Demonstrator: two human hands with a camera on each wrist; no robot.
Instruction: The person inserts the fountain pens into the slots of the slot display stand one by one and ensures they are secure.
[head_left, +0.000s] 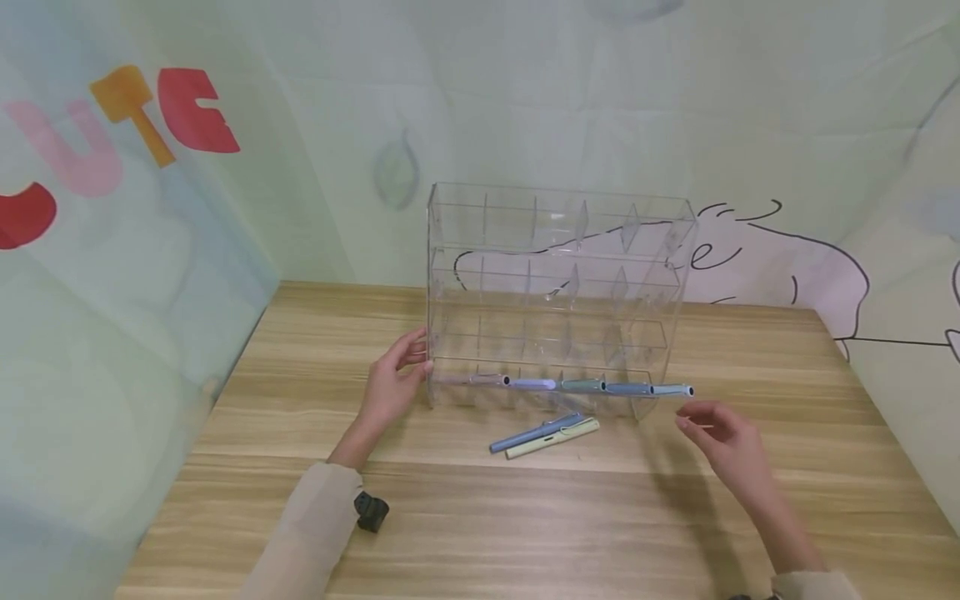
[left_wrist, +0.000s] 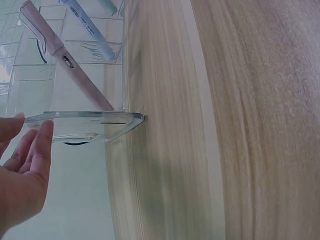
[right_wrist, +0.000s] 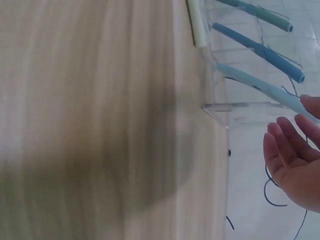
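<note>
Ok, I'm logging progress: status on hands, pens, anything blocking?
Left hand touching rack, right hand empty. Five pens in bottom tier. Two pens on table, just in front.

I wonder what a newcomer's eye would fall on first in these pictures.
Probably the clear compartmented rack near the back of the wood-grain table, with a row of five pens in its lowest tier. Next might come the blue pen and pale green pen lying on the table in front of it. The bright letters on the backdrop at upper left also stand out.
</note>
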